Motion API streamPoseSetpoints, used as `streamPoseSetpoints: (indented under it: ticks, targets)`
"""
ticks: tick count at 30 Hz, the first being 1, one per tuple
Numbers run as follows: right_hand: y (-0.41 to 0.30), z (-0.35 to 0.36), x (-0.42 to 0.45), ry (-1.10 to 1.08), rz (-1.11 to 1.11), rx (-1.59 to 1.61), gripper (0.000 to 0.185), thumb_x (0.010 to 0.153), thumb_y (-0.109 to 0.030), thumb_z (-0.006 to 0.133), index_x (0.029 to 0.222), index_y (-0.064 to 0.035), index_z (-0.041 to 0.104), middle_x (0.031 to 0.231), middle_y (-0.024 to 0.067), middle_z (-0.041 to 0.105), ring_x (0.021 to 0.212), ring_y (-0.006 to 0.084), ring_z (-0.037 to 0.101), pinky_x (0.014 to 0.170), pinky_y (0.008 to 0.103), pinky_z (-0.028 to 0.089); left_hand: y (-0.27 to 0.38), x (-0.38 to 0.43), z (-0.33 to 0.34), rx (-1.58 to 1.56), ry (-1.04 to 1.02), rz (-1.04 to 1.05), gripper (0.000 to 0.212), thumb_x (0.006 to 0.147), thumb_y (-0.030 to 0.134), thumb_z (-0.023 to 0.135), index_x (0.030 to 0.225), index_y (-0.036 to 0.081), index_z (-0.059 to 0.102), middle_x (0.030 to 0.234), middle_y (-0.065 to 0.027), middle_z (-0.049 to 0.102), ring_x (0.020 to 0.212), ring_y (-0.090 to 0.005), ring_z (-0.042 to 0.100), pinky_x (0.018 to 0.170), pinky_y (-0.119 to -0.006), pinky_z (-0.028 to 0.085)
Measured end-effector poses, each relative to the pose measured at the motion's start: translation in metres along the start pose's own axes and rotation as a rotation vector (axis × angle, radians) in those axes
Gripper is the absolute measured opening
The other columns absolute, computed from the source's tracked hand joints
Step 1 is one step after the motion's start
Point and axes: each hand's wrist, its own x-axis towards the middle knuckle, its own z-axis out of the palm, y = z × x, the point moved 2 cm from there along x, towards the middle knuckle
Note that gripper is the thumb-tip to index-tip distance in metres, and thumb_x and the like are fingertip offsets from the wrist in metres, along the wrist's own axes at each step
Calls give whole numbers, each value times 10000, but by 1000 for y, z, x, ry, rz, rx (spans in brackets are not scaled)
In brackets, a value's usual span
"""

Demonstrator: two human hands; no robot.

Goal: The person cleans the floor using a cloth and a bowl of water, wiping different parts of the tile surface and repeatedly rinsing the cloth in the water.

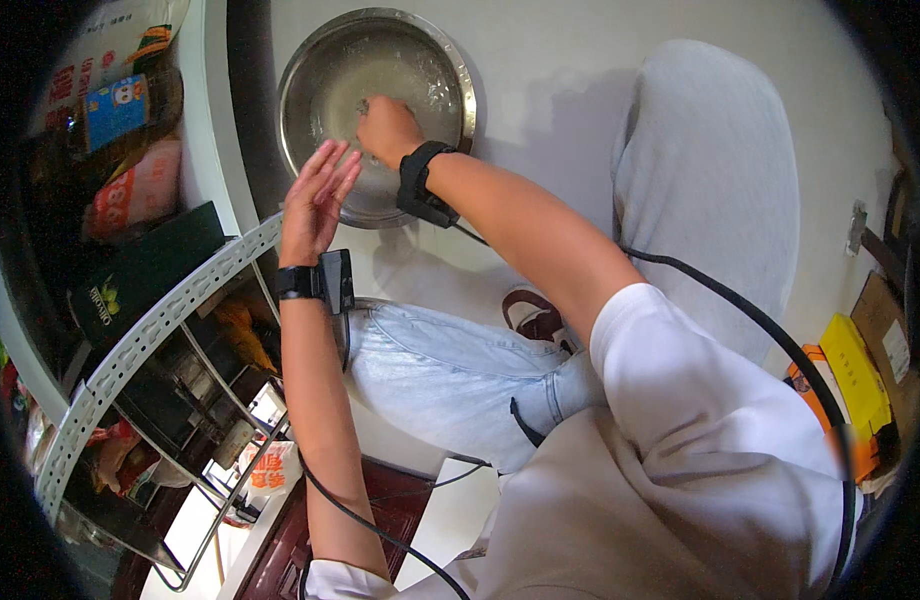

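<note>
A round stainless steel basin (469, 97) stands on the pale floor before me, with cloudy liquid inside and whitish streaks on its inner wall. My right hand (391, 133) is over the basin, curled into a fist. Bits of a small grey, rough-looking object (363, 106) show at the edge of the fist; its kind is hard to tell. My left hand (319, 196) is raised at the basin's near left rim, palm turned to the right, holding nothing. Its fingers are apart and slightly blurred. Each wrist wears a black strap with a small device.
A metal shelf (239, 247) with bags and a dark green box (152, 274) runs along the left. Behind my left forearm is a wire rack (220, 375). Black cables (737, 300) trail from my wrists. Yellow and orange packages (854, 375) lie at the right.
</note>
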Motion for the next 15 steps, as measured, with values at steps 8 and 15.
streamPoseSetpoints:
  ticks: [8, 15]
  targets:
    - [-7, -3, 2, -98, -42, -153, 338, 872, -238, 526, 802, 71, 644, 767, 273, 615, 759, 420, 613, 740, 446, 490, 8, -21, -26, -17, 195, -111, 436, 902, 146, 541, 1282, -21, 406, 1265, -176, 485, 1144, -301, 513, 986, -405, 436]
    - [-15, -9, -4, -73, 146, 72, 442, 868, -327, 483, 775, 71, 653, 801, 273, 625, 761, 420, 620, 771, 454, 484, -20, -1, 7, -102, 96, -357, 412, 932, 191, 495, 1266, -34, 409, 1242, -183, 497, 1080, -286, 552, 903, -373, 497]
